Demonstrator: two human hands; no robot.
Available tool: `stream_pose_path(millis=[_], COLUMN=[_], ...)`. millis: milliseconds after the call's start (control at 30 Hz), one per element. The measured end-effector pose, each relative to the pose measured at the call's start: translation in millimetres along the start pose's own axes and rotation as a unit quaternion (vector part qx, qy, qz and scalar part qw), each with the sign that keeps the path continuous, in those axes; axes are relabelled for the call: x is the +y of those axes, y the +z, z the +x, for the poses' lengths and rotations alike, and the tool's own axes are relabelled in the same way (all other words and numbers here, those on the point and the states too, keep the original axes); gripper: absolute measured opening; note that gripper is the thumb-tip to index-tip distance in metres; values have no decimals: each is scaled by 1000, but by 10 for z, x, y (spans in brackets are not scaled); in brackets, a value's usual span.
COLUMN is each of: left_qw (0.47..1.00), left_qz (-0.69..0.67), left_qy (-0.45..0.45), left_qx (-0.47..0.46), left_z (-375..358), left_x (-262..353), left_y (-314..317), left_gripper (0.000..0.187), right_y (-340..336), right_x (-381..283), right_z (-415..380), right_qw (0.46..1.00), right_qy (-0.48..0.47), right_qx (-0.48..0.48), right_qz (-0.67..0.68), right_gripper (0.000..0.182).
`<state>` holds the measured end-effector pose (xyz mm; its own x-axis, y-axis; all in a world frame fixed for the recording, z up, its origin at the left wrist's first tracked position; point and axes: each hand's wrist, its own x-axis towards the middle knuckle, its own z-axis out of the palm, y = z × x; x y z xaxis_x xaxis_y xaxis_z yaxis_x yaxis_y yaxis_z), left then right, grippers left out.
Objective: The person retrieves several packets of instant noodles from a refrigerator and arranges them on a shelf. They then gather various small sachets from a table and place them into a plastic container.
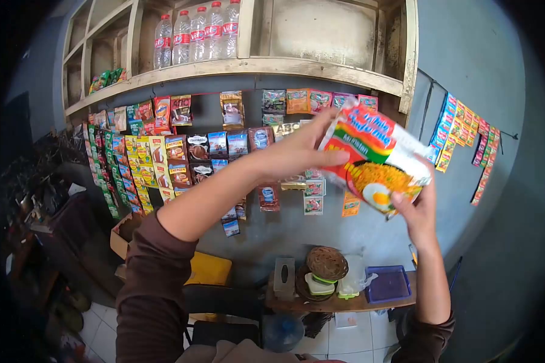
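A white, red and green noodle packet (375, 157) with a picture of noodles and an egg is held up, tilted, before the wall. My left hand (306, 148) grips its left side, thumb on the front and fingers behind. At the packet's lower right, my right hand (419, 209) holds the edge, with the thumb on the front. More packaging shows behind the front packet; how many there are I cannot tell. Behind my hands, hanging sachets (274, 101) line the blue-grey wall.
Above is a wooden shelf (321, 69) with several plastic bottles (198, 36). Below stands a narrow table (357, 302) bearing a woven basket (327, 263) and a purple tray (388, 284). A yellow object (209, 269) and a cardboard box (120, 242) are at lower left.
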<state>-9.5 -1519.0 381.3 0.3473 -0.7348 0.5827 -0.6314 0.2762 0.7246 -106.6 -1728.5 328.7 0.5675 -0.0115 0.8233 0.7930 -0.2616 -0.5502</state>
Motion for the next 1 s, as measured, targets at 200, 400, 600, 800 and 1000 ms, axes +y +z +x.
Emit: stream_pose_path(millis=[200,400,600,800,1000], left_qw=[984,858,796,795,765], left_qz=[136,361,454,471,483], left_qy=[107,281,13,-143,-264], left_qx=[46,234,401,355,335], left_z=[719,1598,1632,1791,1771], left_x=[226,271,-59,-318,-255], left_y=[-369,-1544,-2169,-2451,-2300], left_gripper=[62,61,68,61,64], right_y=[-241,89,791,1122,1233], right_x=[74,213,650,706,968], right_z=[921,2461,3797,4328,4269], right_qw=[978,875,869,938,913], right_qy=[-179,-373,-162,75,172], right_qx=[24,131,72,-160,-291], right_qz=[-103,-279,-462,-299,-229], right_gripper=[53,44,60,49,57])
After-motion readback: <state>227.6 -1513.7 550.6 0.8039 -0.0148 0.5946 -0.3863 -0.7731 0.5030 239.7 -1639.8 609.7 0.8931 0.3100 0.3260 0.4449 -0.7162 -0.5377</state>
